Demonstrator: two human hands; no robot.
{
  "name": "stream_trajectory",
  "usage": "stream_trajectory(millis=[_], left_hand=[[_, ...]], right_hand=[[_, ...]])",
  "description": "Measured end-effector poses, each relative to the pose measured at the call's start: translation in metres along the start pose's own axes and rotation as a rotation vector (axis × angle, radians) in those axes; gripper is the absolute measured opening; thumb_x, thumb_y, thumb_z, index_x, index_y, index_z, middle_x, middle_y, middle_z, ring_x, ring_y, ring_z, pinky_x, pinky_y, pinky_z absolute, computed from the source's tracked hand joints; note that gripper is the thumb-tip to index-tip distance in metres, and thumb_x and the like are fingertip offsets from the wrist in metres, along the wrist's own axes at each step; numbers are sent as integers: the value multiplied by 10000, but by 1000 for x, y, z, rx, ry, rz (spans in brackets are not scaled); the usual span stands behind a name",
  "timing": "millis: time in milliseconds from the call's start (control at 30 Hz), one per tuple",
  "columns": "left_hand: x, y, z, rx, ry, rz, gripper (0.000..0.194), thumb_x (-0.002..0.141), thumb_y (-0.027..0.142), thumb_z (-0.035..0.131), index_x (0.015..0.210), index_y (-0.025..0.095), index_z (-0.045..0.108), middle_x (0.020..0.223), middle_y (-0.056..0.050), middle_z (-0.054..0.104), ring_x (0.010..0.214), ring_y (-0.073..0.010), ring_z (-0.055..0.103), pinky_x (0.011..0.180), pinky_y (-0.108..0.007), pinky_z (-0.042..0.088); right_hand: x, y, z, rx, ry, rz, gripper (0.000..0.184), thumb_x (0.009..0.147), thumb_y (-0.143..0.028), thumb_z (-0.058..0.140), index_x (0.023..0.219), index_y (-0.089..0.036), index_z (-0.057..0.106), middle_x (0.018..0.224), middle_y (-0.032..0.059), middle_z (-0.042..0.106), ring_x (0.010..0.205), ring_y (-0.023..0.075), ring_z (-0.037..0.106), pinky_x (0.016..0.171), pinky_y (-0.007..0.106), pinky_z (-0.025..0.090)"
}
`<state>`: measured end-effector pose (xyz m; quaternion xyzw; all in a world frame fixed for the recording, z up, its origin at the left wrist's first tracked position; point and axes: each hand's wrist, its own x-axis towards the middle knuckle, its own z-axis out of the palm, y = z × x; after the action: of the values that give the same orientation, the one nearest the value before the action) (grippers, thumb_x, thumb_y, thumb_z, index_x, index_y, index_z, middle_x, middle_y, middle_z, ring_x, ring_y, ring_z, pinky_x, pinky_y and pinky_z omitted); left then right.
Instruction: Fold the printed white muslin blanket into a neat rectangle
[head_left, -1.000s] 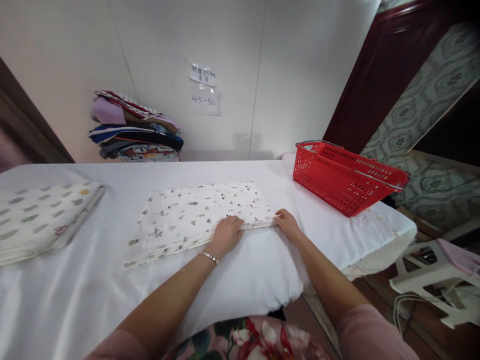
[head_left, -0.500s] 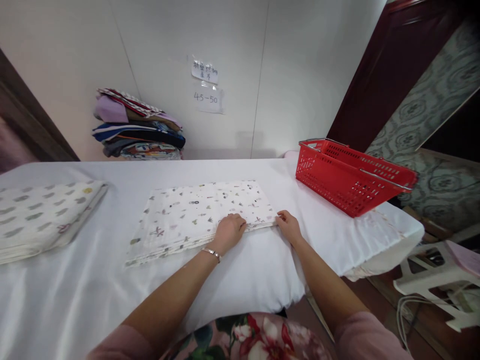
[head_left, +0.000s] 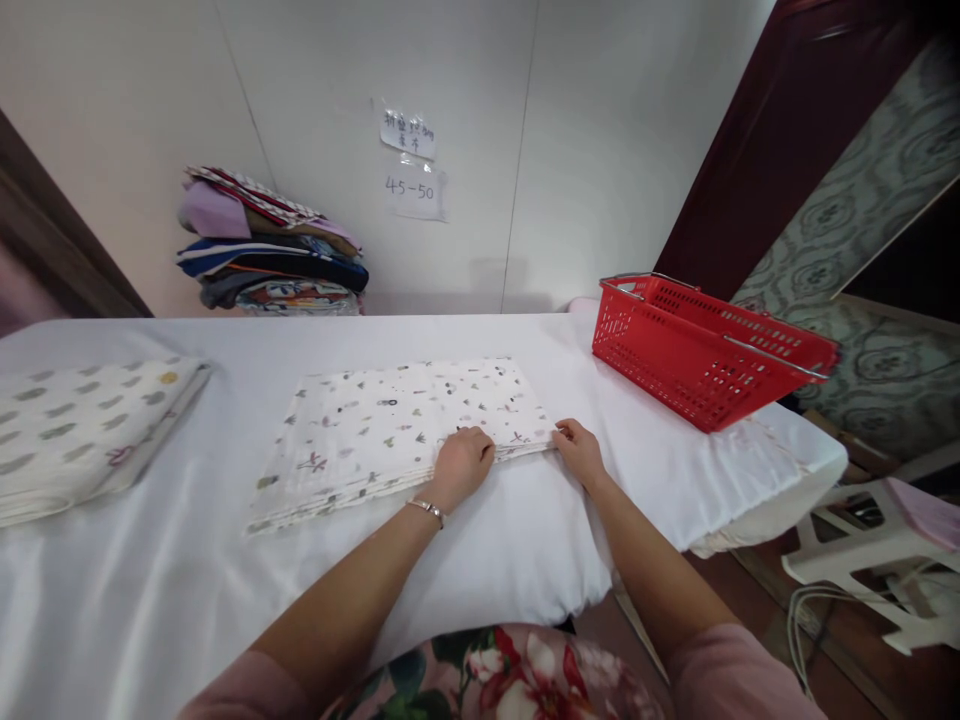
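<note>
A white folded cloth [head_left: 405, 410] with small plant and figure prints lies flat in layers on the white-covered table [head_left: 480, 580]. My left hand [head_left: 463, 465], with a bracelet at the wrist, is closed on the cloth's near edge, right of its middle. At the near right corner, my right hand [head_left: 579, 450] pinches the edge between thumb and fingers. Farther left lies another folded white cloth [head_left: 82, 430] with grey-green spots, apart from both hands.
A red plastic basket [head_left: 705, 350] with metal handles stands at the table's right end. Folded fabrics [head_left: 274, 245] are stacked against the back wall, left of two paper signs [head_left: 411, 165]. A white stool [head_left: 862, 540] stands right of the table.
Both hands keep their places on the cloth's near edge, almost unmoved. The camera view has shifted very slightly.
</note>
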<state>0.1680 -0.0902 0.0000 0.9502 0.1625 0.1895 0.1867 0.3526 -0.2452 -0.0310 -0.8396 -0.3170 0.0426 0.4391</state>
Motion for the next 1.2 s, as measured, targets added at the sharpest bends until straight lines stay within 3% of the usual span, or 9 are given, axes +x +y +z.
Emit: stream_trajectory(millis=[400, 567, 700, 933, 1200], left_hand=[[-6, -4, 5, 120, 13, 124, 120, 837, 187, 506, 942, 186, 565, 968, -52, 588, 896, -190, 520, 775, -327, 401], [-8, -3, 2, 121, -5, 179, 114, 858, 129, 434, 874, 178, 536, 934, -48, 571, 837, -169, 525, 720, -306, 401], [-8, -3, 1, 115, -7, 157, 62, 840, 154, 490, 866, 183, 538, 939, -46, 574, 870, -179, 533, 723, -310, 400], [-7, -2, 1, 169, -40, 123, 98, 853, 164, 469, 889, 179, 558, 925, -58, 592, 883, -194, 538, 730, -322, 405], [-6, -1, 1, 217, -34, 140, 278, 811, 32, 401, 939, 194, 587, 930, -70, 587, 876, -202, 534, 737, -336, 408]], right_hand=[[-1, -2, 0, -5, -2, 18, 274, 730, -378, 474, 920, -221, 596, 756, -9, 644, 699, 167, 567, 658, 271, 403], [-2, -2, -1, 5, 1, 18, 263, 731, -381, 478, 913, -227, 591, 731, -24, 629, 684, 160, 558, 653, 267, 398], [-1, -1, -1, 18, 2, 17, 278, 728, -386, 481, 918, -218, 594, 753, -17, 636, 701, 163, 564, 660, 268, 399], [0, 1, 0, 25, -7, 22, 283, 721, -381, 480, 922, -219, 596, 744, -12, 632, 701, 169, 565, 665, 274, 407], [1, 2, 1, 22, -4, 13, 276, 722, -386, 477, 912, -225, 595, 749, -14, 629, 700, 169, 564, 666, 276, 413]])
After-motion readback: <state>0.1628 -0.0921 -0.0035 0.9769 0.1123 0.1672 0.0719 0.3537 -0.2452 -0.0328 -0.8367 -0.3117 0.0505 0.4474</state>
